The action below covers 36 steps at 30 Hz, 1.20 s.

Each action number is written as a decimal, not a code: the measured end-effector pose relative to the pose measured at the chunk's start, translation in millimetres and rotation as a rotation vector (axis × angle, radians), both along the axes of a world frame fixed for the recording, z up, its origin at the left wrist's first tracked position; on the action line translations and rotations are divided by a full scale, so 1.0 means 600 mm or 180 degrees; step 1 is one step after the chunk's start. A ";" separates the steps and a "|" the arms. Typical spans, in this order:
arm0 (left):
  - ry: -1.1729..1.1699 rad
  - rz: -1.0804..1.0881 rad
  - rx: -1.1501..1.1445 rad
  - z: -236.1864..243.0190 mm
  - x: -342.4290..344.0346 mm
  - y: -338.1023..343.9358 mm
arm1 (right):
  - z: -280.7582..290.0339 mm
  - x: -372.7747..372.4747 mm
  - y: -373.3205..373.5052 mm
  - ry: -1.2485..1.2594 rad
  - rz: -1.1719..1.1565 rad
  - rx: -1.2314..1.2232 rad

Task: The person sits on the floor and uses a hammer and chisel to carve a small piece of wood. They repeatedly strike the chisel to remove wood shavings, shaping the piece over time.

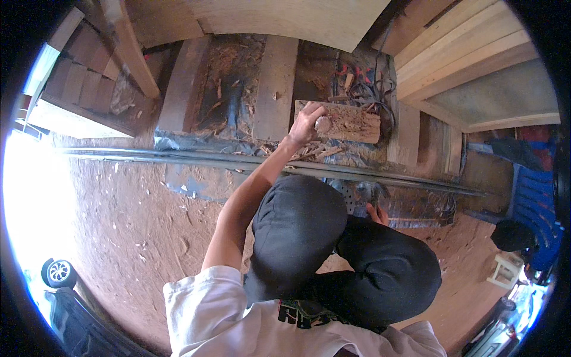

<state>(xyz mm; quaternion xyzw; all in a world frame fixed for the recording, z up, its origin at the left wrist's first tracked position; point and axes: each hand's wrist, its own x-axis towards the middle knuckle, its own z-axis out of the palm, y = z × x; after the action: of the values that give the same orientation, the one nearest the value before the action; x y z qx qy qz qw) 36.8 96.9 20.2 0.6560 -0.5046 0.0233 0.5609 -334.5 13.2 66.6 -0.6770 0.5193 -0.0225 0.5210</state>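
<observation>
My left hand (306,124) is closed round an upright tool with a pale round end (323,124), seen nearly end-on. Its lower part is hidden, so its kind does not show. Under this hand lies a short wooden block (360,124), its top rough and pitted. My right hand (378,215) is low beside my knee, mostly hidden by it. The visible fingers are bent against a dark, rounded thing (371,191) that I cannot make out. A dark shoe with holes (344,193) shows just left of that thing.
Long grey pipes (232,160) cross in front of my knees. Beyond are flat boards (275,83), wood chips (324,150) and tangled cords (380,98). Wooden frames (470,53) stand at the right, near blue chairs (535,205) and a pale stool (505,271). A car (71,315) is at lower left.
</observation>
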 end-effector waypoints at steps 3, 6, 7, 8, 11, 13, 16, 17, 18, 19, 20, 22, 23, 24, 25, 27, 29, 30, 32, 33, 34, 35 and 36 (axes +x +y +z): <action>0.0138 0.0019 -0.0004 0.002 -0.002 0.001 | -0.002 -0.001 -0.007 -0.0041 0.0122 0.0038; 0.0044 -0.0006 -0.0045 0.005 -0.004 0.000 | -0.002 -0.002 -0.011 -0.0042 0.0196 -0.0087; 0.0042 0.0000 -0.0038 0.007 -0.004 -0.001 | -0.002 -0.002 -0.010 0.0003 0.0308 -0.0178; -0.0003 -0.0003 -0.0085 0.009 -0.004 -0.001 | -0.002 -0.002 -0.008 0.0142 0.0345 -0.0304; -0.0024 -0.0020 -0.0134 0.016 -0.005 -0.001 | -0.002 -0.004 0.000 0.0039 0.0119 -0.0253; 0.0032 -0.0018 -0.0107 0.021 -0.006 0.001 | -0.004 -0.005 0.003 -0.0073 -0.0076 -0.0059; 0.0122 -0.0012 -0.0033 0.028 -0.009 0.006 | -0.010 -0.008 0.000 -0.0206 0.0070 -0.0131; 0.0132 -0.0021 -0.0024 0.029 -0.009 0.007 | -0.014 -0.011 -0.003 -0.0145 0.0251 -0.0264; 0.0133 -0.0041 -0.0023 0.030 -0.009 0.008 | -0.019 -0.014 -0.006 -0.0141 0.0172 -0.0130; 0.0100 -0.0038 -0.0004 0.030 -0.008 0.008 | -0.026 -0.018 -0.009 -0.0015 0.0157 -0.0072; 0.0059 -0.0046 0.0007 0.029 -0.008 0.008 | -0.033 -0.023 -0.012 0.0100 0.0157 -0.0158; 0.0003 -0.0055 0.0023 0.025 -0.005 0.005 | -0.049 -0.034 -0.013 -0.0365 0.0483 -0.0501; -0.0013 -0.0052 0.0027 0.022 -0.004 0.004 | -0.058 -0.038 -0.012 -0.0399 0.0559 -0.0728; -0.0042 -0.0068 0.0022 0.019 -0.003 0.003 | -0.064 -0.042 -0.013 -0.0709 0.0585 -0.0724; -0.0064 -0.0057 0.0007 0.015 -0.002 0.001 | -0.070 -0.043 -0.011 -0.0811 0.0514 -0.0704; -0.0121 -0.0078 -0.0046 0.008 0.000 -0.002 | -0.074 -0.046 -0.013 -0.0555 0.0345 -0.0466; -0.0160 -0.0076 -0.0119 0.004 -0.001 -0.003 | -0.066 -0.044 -0.027 0.0138 0.0123 -0.0069; -0.0171 -0.0078 -0.0157 0.004 0.000 -0.003 | -0.062 -0.041 -0.028 0.0078 0.0159 -0.0033; -0.0127 -0.0042 -0.0159 0.005 -0.002 -0.003 | -0.056 -0.036 -0.024 -0.0067 0.0177 -0.0060; -0.0101 -0.0025 -0.0160 0.006 -0.003 -0.003 | -0.051 -0.035 -0.024 0.0071 0.0215 -0.0104; -0.0004 0.0000 -0.0177 0.009 -0.004 -0.003 | -0.045 -0.035 -0.024 0.0208 0.0252 -0.0150; 0.0094 0.0024 -0.0194 0.011 -0.005 -0.003 | -0.040 -0.032 -0.022 0.0294 0.0305 -0.0190; 0.0180 0.0033 -0.0227 0.015 -0.006 -0.003 | -0.036 -0.026 -0.017 0.0224 0.0437 -0.0516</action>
<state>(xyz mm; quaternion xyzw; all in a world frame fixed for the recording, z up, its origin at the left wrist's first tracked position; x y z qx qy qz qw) 33.2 95.1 29.0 0.6385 -0.4840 0.0256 0.5979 -350.1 2.9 44.9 -0.7514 0.4861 -0.0049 0.4462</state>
